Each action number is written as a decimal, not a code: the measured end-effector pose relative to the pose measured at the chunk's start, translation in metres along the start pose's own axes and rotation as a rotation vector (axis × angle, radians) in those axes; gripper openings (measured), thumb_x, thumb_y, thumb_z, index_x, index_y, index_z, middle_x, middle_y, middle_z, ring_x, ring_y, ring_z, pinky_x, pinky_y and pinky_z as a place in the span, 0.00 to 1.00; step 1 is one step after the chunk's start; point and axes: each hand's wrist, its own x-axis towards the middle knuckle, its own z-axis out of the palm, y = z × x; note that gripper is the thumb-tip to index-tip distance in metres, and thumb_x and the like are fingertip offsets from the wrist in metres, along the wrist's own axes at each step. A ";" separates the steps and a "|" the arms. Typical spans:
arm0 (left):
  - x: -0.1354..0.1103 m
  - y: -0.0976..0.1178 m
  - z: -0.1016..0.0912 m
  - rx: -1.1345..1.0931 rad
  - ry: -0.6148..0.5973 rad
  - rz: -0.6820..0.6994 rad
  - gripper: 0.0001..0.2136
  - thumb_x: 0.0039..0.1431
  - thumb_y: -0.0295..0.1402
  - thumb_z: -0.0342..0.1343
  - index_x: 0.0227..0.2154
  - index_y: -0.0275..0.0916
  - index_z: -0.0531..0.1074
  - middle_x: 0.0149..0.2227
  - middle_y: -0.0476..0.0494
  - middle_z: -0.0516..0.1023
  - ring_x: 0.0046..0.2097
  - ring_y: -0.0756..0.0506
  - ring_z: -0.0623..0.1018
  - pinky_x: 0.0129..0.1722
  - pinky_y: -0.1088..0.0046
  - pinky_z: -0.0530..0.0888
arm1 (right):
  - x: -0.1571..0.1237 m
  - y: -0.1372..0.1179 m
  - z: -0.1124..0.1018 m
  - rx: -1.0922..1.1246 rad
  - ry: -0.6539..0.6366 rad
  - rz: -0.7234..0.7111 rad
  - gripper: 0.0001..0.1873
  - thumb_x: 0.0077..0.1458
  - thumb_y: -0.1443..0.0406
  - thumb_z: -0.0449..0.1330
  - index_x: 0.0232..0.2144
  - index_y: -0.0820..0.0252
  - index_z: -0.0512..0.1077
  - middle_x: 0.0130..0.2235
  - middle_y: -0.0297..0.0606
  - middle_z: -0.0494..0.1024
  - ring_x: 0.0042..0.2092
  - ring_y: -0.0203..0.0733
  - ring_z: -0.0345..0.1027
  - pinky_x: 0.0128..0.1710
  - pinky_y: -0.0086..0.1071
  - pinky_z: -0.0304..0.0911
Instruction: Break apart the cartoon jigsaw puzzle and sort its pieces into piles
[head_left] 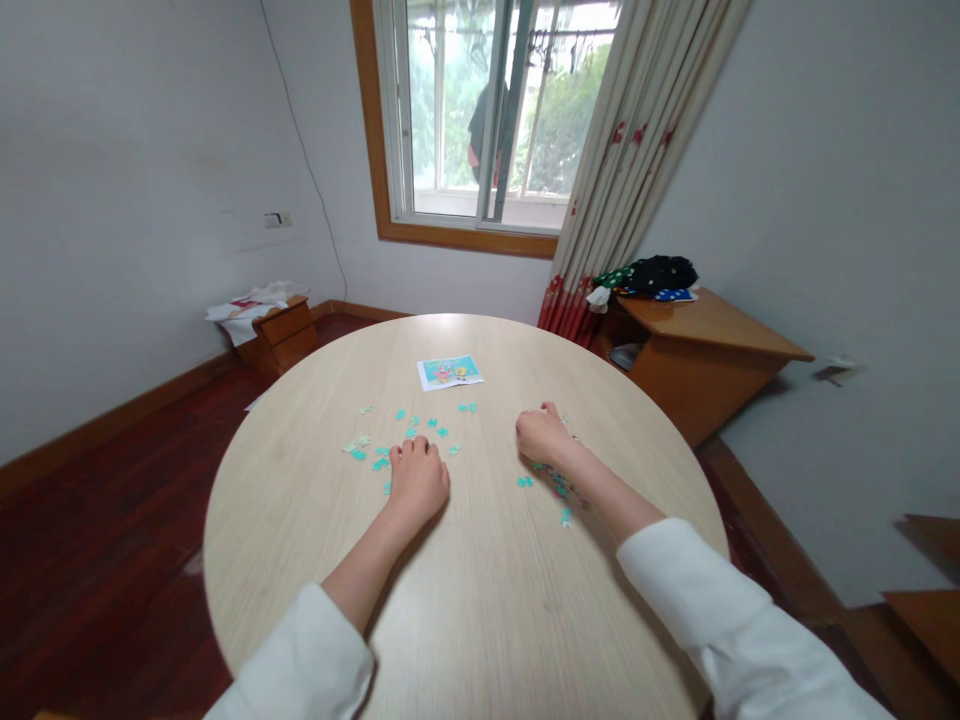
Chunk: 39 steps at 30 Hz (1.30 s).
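Note:
Turquoise jigsaw pieces (381, 464) lie loose around the fingers of my left hand (421, 482), which rests on the round table (480, 600) with its fingertips slightly apart. Farther right, my right hand (543, 436) is closed, fingers curled down close to the tabletop; whatever they pinch is hidden. Beneath and beside my right wrist is a cluster of mixed-colour jigsaw pieces (561, 488), partly covered by the forearm. One pair of turquoise pieces (525, 482) sits just left of that cluster. Beyond both hands lies a picture card (451, 373) with cartoon figures on turquoise.
A small wooden drawer cabinet (289, 335) with papers stands beyond the table at left. At right is a wooden desk (697, 325) with a pile of clothes (654, 276). A long curtain (622, 150) hangs beside the window (487, 120).

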 end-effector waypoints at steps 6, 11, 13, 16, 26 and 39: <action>0.000 -0.001 -0.001 -0.038 0.056 0.011 0.15 0.60 0.30 0.43 0.40 0.33 0.74 0.46 0.33 0.72 0.50 0.36 0.68 0.46 0.58 0.61 | -0.021 0.005 -0.011 0.007 -0.003 0.085 0.17 0.54 0.72 0.48 0.36 0.69 0.77 0.41 0.57 0.78 0.43 0.49 0.71 0.51 0.42 0.45; 0.002 -0.002 0.000 -0.084 0.097 0.012 0.13 0.60 0.29 0.43 0.37 0.34 0.74 0.42 0.34 0.74 0.48 0.36 0.69 0.43 0.58 0.61 | -0.008 -0.008 -0.016 0.104 0.044 0.081 0.18 0.58 0.71 0.46 0.38 0.69 0.76 0.44 0.55 0.77 0.47 0.50 0.70 0.51 0.41 0.49; 0.003 -0.003 0.000 -0.099 0.112 0.009 0.12 0.60 0.29 0.44 0.36 0.34 0.73 0.40 0.35 0.75 0.47 0.36 0.70 0.42 0.59 0.60 | 0.003 -0.020 -0.012 0.207 0.068 0.033 0.21 0.61 0.69 0.43 0.47 0.68 0.72 0.52 0.54 0.73 0.53 0.49 0.65 0.53 0.41 0.50; 0.007 -0.010 -0.002 -0.145 0.170 -0.029 0.11 0.59 0.29 0.44 0.34 0.35 0.72 0.39 0.35 0.75 0.45 0.37 0.71 0.42 0.59 0.61 | 0.023 -0.044 -0.004 0.318 0.094 0.023 0.29 0.64 0.60 0.40 0.63 0.70 0.51 0.65 0.52 0.53 0.65 0.50 0.46 0.60 0.44 0.42; 0.034 -0.101 0.000 -0.401 0.430 -0.379 0.13 0.56 0.27 0.43 0.38 0.36 0.73 0.42 0.34 0.77 0.47 0.38 0.75 0.51 0.58 0.63 | 0.035 -0.116 0.014 0.407 0.018 -0.092 0.36 0.64 0.53 0.36 0.65 0.73 0.43 0.68 0.49 0.41 0.68 0.50 0.31 0.65 0.48 0.29; 0.054 -0.134 0.041 -0.855 0.260 -0.342 0.23 0.63 0.38 0.38 0.57 0.35 0.62 0.62 0.32 0.61 0.65 0.40 0.58 0.65 0.53 0.42 | 0.017 -0.159 0.012 0.485 0.051 -0.133 0.38 0.63 0.49 0.38 0.66 0.70 0.43 0.68 0.52 0.39 0.69 0.51 0.28 0.64 0.51 0.27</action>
